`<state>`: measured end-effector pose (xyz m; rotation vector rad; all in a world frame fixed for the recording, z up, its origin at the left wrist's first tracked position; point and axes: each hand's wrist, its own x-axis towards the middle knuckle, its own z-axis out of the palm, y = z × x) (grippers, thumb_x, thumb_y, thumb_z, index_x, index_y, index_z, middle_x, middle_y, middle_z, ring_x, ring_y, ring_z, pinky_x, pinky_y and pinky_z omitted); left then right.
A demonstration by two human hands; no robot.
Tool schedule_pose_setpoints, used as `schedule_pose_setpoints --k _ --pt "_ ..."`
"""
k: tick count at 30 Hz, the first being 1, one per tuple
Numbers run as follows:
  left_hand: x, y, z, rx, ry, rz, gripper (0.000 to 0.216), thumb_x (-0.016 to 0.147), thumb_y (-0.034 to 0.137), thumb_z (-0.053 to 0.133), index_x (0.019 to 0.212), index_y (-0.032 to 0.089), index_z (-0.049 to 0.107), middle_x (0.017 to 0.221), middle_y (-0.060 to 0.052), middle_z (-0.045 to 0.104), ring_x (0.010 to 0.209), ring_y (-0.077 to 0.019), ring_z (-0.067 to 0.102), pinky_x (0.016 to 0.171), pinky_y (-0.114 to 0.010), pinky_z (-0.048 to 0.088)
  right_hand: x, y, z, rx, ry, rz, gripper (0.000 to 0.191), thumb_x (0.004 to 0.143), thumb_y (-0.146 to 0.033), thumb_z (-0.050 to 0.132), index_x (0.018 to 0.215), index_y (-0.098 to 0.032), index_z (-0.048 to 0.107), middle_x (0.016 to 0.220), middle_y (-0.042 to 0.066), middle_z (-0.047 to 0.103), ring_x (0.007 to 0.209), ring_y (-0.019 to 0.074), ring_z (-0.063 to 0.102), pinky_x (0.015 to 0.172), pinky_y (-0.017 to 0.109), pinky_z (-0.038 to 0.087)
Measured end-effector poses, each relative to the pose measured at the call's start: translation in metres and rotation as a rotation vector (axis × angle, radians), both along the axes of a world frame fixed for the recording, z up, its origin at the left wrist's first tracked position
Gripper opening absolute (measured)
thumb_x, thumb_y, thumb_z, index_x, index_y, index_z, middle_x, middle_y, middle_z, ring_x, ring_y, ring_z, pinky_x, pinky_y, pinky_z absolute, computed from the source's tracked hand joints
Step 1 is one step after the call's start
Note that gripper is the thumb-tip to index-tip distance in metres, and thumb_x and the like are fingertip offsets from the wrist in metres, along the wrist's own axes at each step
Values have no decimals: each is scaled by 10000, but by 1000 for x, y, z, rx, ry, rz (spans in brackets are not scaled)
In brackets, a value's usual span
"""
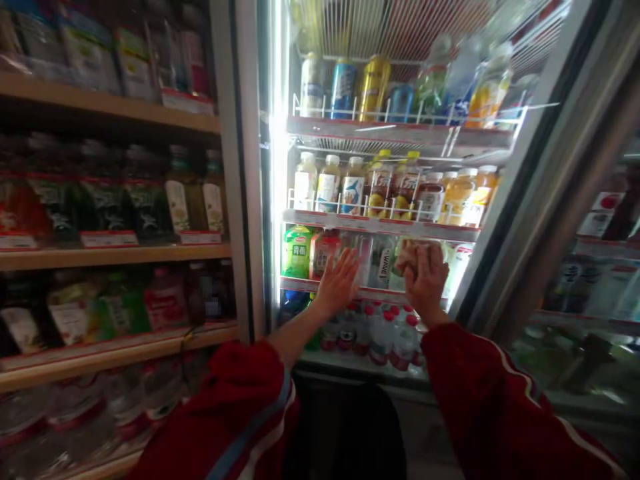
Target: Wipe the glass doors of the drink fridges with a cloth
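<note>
Both my arms, in red sleeves, reach into an open drinks fridge. My left hand (337, 280) lies flat with fingers spread against the bottles on the third shelf (373, 293), beside a red-labelled bottle (323, 253). My right hand (425, 277) is closed round a pale orange-and-white item (407, 257) at the same shelf; I cannot make out what it is. A green-labelled bottle (297, 252) stands at the shelf's left end.
Cans and bottles fill the fridge's upper shelves (400, 130). Red-capped water bottles (385, 333) stand on the bottom shelf. The open glass door (550, 167) leans at the right. Wooden shelves (110, 257) with bottles and packets run along the left.
</note>
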<state>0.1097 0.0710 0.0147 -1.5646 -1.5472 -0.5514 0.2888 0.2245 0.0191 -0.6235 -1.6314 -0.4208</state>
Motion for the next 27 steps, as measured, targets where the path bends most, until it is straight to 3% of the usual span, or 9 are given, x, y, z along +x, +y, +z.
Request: schedule_pose_setpoints --k 4,9,16,22,27 --pt "-21 -25 -12 56 -97 93 617 795 266 522 1365 102 352 1504 -182 277 1427 -276 169 1135 -543 187 -31 -21 -4 31 -72 15 496 876 -350 456 1331 -155 469 1454 199 368 1379 338 292 1053 597 258" --pt "-39 -45 -22 98 -179 105 632 785 256 533 1370 113 338 1481 -205 314 1412 -291 219 1111 -573 223 -69 -55 -14 107 -291 139 436 877 -323 492 1300 -214 508 1488 141 342 1408 309 232 1091 589 192" --pt "-67 -71 -32 126 -258 179 643 773 231 550 1375 147 338 1476 -189 334 1394 -312 260 1090 -586 265 -99 -61 17 121 -191 165 428 882 -275 490 1306 -220 500 1481 128 361 1415 292 226 1098 596 172" --pt "-75 -83 -29 67 -296 263 601 796 241 542 1356 115 364 1492 -194 298 1398 -319 246 1083 -598 278 -130 -86 19 199 -430 269 437 856 -185 517 1287 -259 514 1458 72 414 1422 246 226 1136 557 132" --pt "-83 -88 -33 99 -310 286 592 792 238 546 1348 135 369 1489 -191 306 1394 -315 259 1082 -593 285 -160 -101 46 145 -414 329 449 888 -184 472 1331 -255 463 1518 61 310 1444 237 149 1149 574 47"
